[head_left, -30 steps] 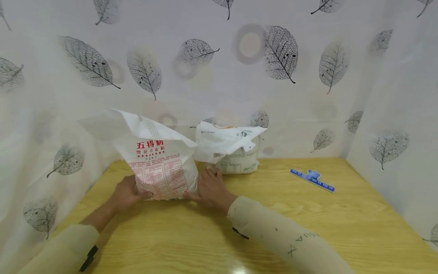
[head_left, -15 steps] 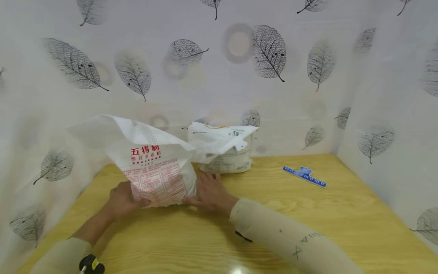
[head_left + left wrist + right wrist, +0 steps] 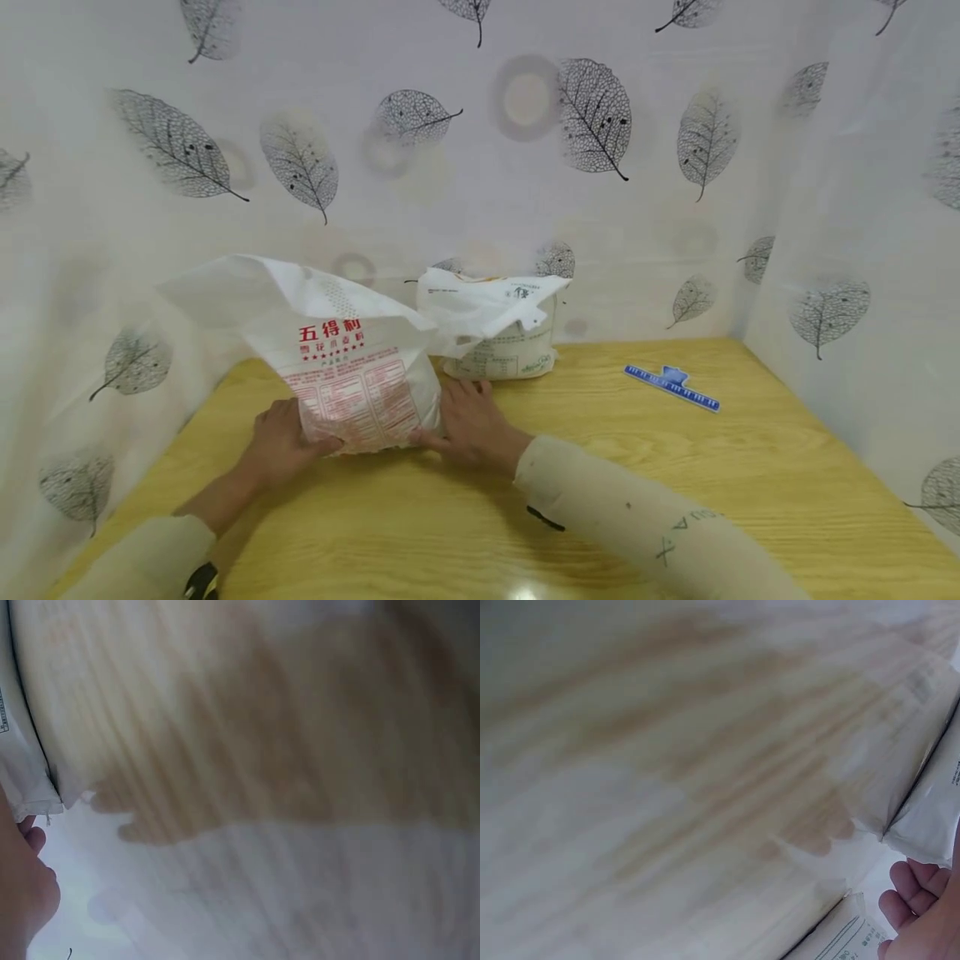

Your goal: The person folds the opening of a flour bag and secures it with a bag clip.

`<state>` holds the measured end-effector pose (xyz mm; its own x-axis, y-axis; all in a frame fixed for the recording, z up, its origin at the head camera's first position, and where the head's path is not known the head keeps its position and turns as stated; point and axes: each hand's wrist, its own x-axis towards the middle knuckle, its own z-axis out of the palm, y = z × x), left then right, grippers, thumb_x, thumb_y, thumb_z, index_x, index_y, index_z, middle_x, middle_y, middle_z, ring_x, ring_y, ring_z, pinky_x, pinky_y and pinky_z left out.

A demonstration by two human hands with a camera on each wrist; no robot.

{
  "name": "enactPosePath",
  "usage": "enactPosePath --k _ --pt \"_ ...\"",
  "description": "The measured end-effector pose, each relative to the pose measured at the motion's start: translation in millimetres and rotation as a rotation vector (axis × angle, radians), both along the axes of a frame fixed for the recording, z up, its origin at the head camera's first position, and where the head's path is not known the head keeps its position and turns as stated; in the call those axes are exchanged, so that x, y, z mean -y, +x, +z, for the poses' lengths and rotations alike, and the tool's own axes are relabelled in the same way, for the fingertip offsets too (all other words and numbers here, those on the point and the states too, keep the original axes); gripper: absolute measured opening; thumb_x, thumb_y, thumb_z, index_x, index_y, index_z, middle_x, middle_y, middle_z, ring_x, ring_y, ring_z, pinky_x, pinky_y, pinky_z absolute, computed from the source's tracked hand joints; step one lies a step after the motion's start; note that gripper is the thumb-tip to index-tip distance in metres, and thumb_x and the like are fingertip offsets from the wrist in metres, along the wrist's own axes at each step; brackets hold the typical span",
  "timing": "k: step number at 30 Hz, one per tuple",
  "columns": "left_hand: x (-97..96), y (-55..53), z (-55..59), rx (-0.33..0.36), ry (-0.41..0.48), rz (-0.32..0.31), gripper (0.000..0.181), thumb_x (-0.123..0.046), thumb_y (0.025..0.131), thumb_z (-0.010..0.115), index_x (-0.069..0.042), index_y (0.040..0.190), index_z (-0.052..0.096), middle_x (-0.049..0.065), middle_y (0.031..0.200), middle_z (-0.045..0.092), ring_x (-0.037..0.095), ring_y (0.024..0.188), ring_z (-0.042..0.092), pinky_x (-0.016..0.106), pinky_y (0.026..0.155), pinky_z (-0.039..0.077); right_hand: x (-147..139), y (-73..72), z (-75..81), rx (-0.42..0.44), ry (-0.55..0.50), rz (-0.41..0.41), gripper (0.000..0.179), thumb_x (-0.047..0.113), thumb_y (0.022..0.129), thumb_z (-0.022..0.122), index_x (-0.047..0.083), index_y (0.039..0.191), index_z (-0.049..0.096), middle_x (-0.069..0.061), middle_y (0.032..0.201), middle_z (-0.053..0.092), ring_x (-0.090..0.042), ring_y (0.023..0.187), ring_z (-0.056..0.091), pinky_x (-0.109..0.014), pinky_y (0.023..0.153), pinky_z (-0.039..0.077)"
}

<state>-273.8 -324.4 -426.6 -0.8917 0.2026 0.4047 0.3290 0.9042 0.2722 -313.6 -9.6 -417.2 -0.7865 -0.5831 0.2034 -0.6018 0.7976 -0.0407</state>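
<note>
A white flour bag [image 3: 352, 400] with red print stands at the left of the table, its loose top spread open and leaning left. My left hand [image 3: 281, 446] grips its lower left side, thumb across the front. On the opposite lower side my right hand [image 3: 476, 429] holds the bag, thumb at the front bottom corner. The fingers behind the bag are partly hidden. In the right wrist view, curled fingertips [image 3: 907, 889] show under the bag's bottom edge. A second white bag [image 3: 502, 358] with green print, its top folded over, sits just behind my right hand.
A blue bag clip [image 3: 672, 387] lies on the yellow wood-grain table [image 3: 637, 467] to the right. A leaf-patterned curtain [image 3: 465, 192] closes off the back and sides.
The flour bag has come slightly nearer to me, with both hands still on it. My right fingers now overlap less of the bag behind. The head view has shifted a little.
</note>
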Motion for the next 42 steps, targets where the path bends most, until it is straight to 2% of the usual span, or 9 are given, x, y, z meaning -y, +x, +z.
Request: enactPosePath --k 4,11,14,18,24,30,36,42 --pt "-6.8 -1.9 -0.7 0.01 0.009 -0.005 0.079 -0.051 0.079 0.074 -0.002 0.136 0.048 0.024 0.122 0.063 0.042 0.109 0.055 0.062 0.087 0.035 -7.2 -0.5 0.5 -0.005 0.025 -0.005 0.095 0.08 0.092 0.025 0.005 0.147 0.042 -0.009 0.144 0.051 -0.029 0.136 0.043 -0.052 0.109 0.03" --pt "-12.9 0.6 -2.7 -0.007 0.011 -0.008 0.079 -0.049 0.079 0.074 -0.002 0.136 0.047 0.025 0.123 0.063 0.043 0.11 0.055 0.062 0.087 0.034 -13.8 3.4 2.2 -0.01 0.03 0.006 0.082 0.08 0.092 0.027 0.009 0.122 0.056 -0.008 0.125 0.058 -0.027 0.127 0.047 -0.048 0.105 0.031" --pt "-14.8 4.7 -3.3 -0.003 0.013 -0.006 0.079 -0.048 0.078 0.075 -0.001 0.135 0.048 0.026 0.123 0.063 0.043 0.11 0.054 0.062 0.088 0.034 -16.2 6.5 1.6 -0.008 0.024 0.012 0.081 0.08 0.092 0.028 0.01 0.121 0.056 -0.007 0.123 0.059 -0.026 0.125 0.047 -0.046 0.102 0.032" --pt "-19.1 8.4 -4.3 0.011 0.017 -0.008 0.079 -0.048 0.078 0.075 0.0 0.134 0.049 0.025 0.123 0.063 0.042 0.111 0.054 0.062 0.09 0.035 -22.0 10.5 1.2 -0.01 0.03 0.011 0.084 0.079 0.092 0.029 0.008 0.13 0.053 -0.006 0.123 0.059 -0.025 0.12 0.047 -0.046 0.101 0.032" --pt "-31.8 10.5 0.3 0.022 0.001 -0.002 0.083 -0.054 0.08 0.072 0.001 0.138 0.047 0.025 0.124 0.061 0.042 0.114 0.053 0.063 0.093 0.033 -33.4 10.4 0.6 -0.057 0.035 0.007 0.082 0.077 0.093 0.033 0.006 0.128 0.054 -0.008 0.12 0.06 -0.026 0.117 0.049 -0.047 0.101 0.033" --pt "-43.0 9.8 -0.1 0.015 -0.016 0.006 0.081 -0.056 0.078 0.073 0.001 0.13 0.052 0.021 0.119 0.063 0.04 0.113 0.054 0.062 0.095 0.033 -45.4 11.2 1.6 -0.026 0.001 0.019 0.082 0.076 0.093 0.036 0.005 0.128 0.055 -0.009 0.118 0.061 -0.029 0.12 0.049 -0.05 0.105 0.031" --pt "-55.6 8.1 -0.3 0.002 -0.008 -0.009 0.08 -0.057 0.078 0.074 -0.001 0.131 0.053 0.02 0.12 0.064 0.039 0.113 0.055 0.061 0.095 0.034 -58.6 12.7 0.2 -0.039 -0.004 0.016 0.08 0.076 0.093 0.036 0.004 0.119 0.059 -0.011 0.115 0.062 -0.028 0.116 0.051 -0.048 0.1 0.034" --pt "-66.5 5.7 -2.7 -0.018 0.004 -0.022 0.079 -0.056 0.077 0.075 0.0 0.128 0.054 0.018 0.116 0.065 0.038 0.111 0.056 0.06 0.094 0.034 -69.9 13.8 -1.8 -0.052 -0.013 0.003 0.081 0.076 0.093 0.037 0.003 0.121 0.058 -0.011 0.115 0.062 -0.029 0.114 0.052 -0.046 0.095 0.034"
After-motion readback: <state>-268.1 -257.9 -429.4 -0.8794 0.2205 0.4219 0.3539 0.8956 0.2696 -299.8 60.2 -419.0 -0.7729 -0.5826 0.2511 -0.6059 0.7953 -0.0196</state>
